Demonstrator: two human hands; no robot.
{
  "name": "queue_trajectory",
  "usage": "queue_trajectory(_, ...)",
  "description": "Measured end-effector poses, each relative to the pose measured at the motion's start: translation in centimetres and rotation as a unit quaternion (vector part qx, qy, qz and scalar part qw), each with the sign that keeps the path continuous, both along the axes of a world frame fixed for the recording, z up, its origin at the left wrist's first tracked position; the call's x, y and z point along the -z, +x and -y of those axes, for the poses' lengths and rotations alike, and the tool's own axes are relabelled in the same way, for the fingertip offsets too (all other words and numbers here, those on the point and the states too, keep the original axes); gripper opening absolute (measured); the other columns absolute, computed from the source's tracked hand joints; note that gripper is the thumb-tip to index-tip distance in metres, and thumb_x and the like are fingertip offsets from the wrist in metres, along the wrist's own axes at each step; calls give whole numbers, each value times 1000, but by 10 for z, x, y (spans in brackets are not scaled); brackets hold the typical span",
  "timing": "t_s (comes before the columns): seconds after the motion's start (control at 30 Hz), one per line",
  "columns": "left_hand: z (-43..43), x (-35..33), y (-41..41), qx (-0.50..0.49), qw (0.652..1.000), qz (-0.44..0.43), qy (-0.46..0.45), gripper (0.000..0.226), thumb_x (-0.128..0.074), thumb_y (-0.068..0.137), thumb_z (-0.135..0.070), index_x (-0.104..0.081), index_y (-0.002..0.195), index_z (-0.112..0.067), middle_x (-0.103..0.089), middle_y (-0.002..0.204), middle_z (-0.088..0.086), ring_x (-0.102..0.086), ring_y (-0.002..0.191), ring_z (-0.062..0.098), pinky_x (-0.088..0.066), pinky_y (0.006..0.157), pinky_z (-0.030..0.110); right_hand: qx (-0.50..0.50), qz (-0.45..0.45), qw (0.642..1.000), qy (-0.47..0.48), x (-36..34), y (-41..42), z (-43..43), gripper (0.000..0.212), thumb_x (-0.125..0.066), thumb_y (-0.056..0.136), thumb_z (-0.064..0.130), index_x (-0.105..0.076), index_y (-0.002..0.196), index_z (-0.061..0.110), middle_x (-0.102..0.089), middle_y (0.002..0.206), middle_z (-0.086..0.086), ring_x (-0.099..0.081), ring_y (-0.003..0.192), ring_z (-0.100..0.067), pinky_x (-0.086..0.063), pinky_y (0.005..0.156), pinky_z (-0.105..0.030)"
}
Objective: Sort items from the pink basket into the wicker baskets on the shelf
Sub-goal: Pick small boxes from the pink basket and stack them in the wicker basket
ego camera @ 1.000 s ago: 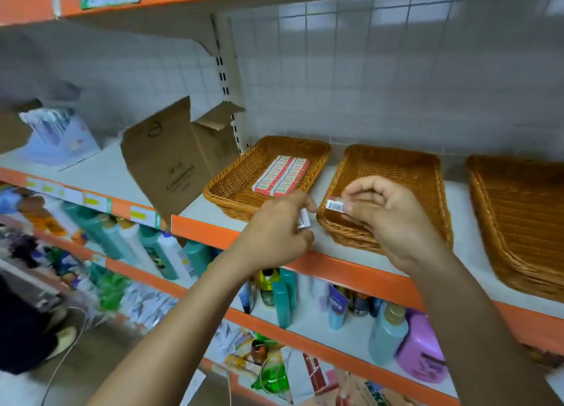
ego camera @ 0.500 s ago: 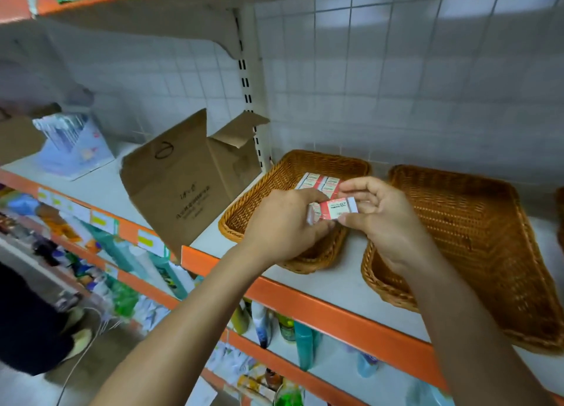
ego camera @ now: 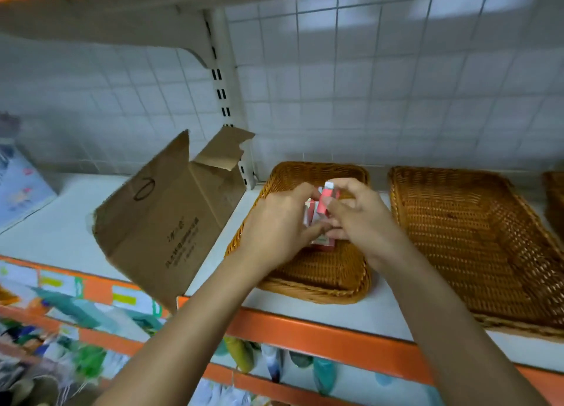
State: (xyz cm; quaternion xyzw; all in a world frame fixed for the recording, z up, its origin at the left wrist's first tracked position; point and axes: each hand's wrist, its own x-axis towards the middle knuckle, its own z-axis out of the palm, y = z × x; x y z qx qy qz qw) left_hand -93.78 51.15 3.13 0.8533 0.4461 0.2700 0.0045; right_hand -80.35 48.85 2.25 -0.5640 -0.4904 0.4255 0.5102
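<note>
Head view — left hand [ego camera: 279, 222] and right hand [ego camera: 364, 221], both gripping small boxes [ego camera: 329, 196], have dropped into the wicker basket [ego camera: 320, 292].

1. A torn brown cardboard box [ego camera: 164, 222], printed with a ring and dark lettering, stands tilted at left of centre.
2. A white tiled wall [ego camera: 396, 85] fills the back.
3. A white slotted upright [ego camera: 224, 94] rises behind the box.
4. A pale blue package [ego camera: 21, 189] sits far left.
5. Blurred price labels [ego camera: 125, 299] line the orange rail [ego camera: 305, 338].
6. Blurred green and teal bottles [ego camera: 323, 375] stand below.
</note>
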Motion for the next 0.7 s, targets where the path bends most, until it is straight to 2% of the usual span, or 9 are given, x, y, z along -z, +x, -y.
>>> queue_trajectory(0.07,-9,2,-9,4,999,-24,-30,41,-70,80,-34,-56,119,-27,-66,93,2,-60,91,25,-43,68,32,24,92,995,9,5,-5,-6,22,-53,94,20,-51,111,35,-66,97,-3,-66,86,-16,-56,79,-38)
queue_trajectory(0.13,-20,6,-18,-6,997,-50,-66,43,-70,81,-28,-54,122,-29,-66,106,4,-59,101,26,-47,77,34,57,215,975,-5,6,-10,-6,25,-56,91,26,-49,115,31,-65,99,-1,-63,94,-19,-53,84,-43)
queue_trajectory(0.23,-33,14,-24,12,991,-57,-123,43,-66,83,-18,-51,123,-23,-60,120,5,-53,111,24,-41,86,30,87,361,928,-35,7,-16,-3,19,-63,88,26,-53,104,25,-64,101,-2,-59,98,-23,-51,85,-40)
queue_trajectory(0.3,-38,19,-24,37,985,-50,-161,42,-64,84,-14,-49,122,-21,-54,125,4,-48,116,22,-35,87,25,80,441,892,-52,7,-21,1,23,-64,86,23,-58,108,20,-64,108,-5,-57,103,-24,-48,87,-34)
queue_trajectory(0.37,-41,25,-24,54,982,-40,-178,40,-61,85,-12,-49,122,-21,-50,127,5,-45,118,22,-34,91,26,68,505,859,-56,7,-26,4,30,-64,85,20,-61,115,18,-61,117,-6,-54,110,-24,-43,90,-32)
queue_trajectory(0.5,-45,32,-26,51,984,-9,-168,42,-57,88,-11,-49,128,-20,-49,130,5,-44,120,22,-36,97,28,42,543,836,-72,10,-36,9,31,-63,86,14,-63,116,16,-58,121,-6,-52,113,-24,-43,92,-32)
queue_trajectory(0.7,-44,33,-31,31,981,102,-164,38,-65,88,-19,-52,123,-22,-58,128,1,-56,111,17,-50,84,26,42,575,812,-89,13,-42,10,32,-63,86,18,-63,118,16,-56,122,-9,-53,112,-26,-45,92,-34)
